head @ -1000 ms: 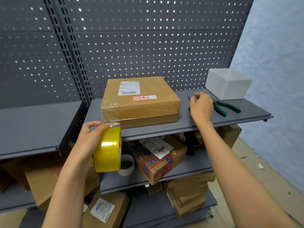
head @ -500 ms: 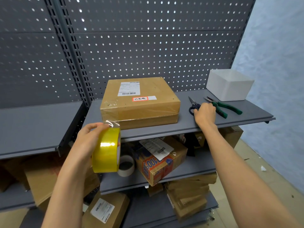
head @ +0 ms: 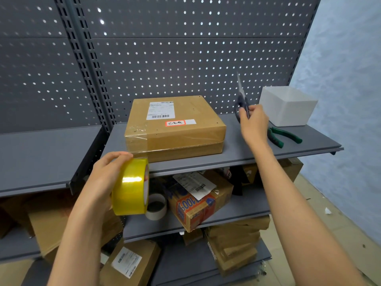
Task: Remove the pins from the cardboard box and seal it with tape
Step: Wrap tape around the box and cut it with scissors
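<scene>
Nearest, L hand curled round the tape roll, held on edge just below the shelf lip, clear strip running up to the cardboard box front-left corner. Box lay flat mid-shelf, between both hands. Farther right, R hand gripped the scissors by the handles, blades pointing up, well right of the strip. Cut prob. needs scissors brought left across the box.

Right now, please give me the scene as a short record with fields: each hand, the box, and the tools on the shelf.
left hand: holds the yellow tape roll, its strip running to the box
right hand: holds the scissors up, blades pointing upward
cardboard box: on the grey shelf, taped at its left corner
green-handled pliers: lie on the shelf, untouched
</scene>
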The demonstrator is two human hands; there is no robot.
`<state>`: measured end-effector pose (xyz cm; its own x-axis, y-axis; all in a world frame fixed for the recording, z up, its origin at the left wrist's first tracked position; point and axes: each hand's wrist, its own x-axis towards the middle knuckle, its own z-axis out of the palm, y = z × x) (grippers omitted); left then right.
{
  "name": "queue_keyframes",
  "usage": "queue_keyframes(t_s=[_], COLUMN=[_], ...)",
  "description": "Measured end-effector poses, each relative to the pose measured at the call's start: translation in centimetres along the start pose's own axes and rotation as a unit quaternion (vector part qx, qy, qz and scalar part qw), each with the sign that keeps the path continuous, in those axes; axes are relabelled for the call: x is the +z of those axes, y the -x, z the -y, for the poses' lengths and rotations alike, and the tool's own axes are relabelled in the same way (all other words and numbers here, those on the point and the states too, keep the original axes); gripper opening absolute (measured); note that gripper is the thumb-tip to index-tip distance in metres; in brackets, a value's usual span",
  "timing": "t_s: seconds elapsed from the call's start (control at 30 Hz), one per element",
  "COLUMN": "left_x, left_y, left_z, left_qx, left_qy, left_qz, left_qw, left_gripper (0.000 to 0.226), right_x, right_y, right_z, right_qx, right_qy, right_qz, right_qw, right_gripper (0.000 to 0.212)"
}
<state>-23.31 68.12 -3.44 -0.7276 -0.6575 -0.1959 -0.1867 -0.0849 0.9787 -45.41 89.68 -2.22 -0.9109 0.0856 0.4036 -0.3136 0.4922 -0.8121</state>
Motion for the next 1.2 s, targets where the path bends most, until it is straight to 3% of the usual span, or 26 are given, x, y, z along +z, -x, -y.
queue_keyframes(t_s=[0.1, 0.17, 0.33, 0.43, 0.8, 1.03, 1.2], left_x=[0.0, 0.0, -0.2, -0.2, 0.0, 0.0, 0.0], left_y=[0.0, 0.1, 0.1, 0.1, 0.2, 0.3, 0.3], left_z=[0.0, 0.0, 0.0, 0.1, 0.2, 0.2, 0.1], left_qx=[0.007, 0.002, 0.004, 0.008, 0.011, 0.015, 0.019], left_qy=[-0.01, -0.005, 0.005, 0.01, 0.027, 0.02, 0.014], left_qz=[-0.005, -0.001, 0.004, 0.003, -0.002, -0.009, -0.019], left_qw=[1.0, 1.0, 1.0, 1.0, 1.0, 1.0, 1.0], left_gripper=[0.007, 0.006, 0.004, 0.004, 0.006, 0.005, 0.005], right_x=[-0.7, -0.2, 1.3, 0.8, -0.4, 0.5, 1.2], right_y=[1.6, 3.0, 6.7, 7.9, 7.6, 7.5, 7.4], right_z=[2.7, 3.6, 4.3, 4.6, 3.3, 3.5, 4.3], right_qx=[-0.044, -0.09, -0.157, -0.174, -0.175, -0.159, -0.142], right_qy=[-0.077, -0.071, -0.03, -0.002, 0.12, 0.099, 0.08], right_qz=[0.098, 0.155, 0.289, 0.323, 0.428, 0.477, 0.505], right_qw=[0.991, 0.981, 0.944, 0.93, 0.879, 0.859, 0.848], right_gripper=[0.028, 0.027, 0.047, 0.059, 0.059, 0.044, 0.05])
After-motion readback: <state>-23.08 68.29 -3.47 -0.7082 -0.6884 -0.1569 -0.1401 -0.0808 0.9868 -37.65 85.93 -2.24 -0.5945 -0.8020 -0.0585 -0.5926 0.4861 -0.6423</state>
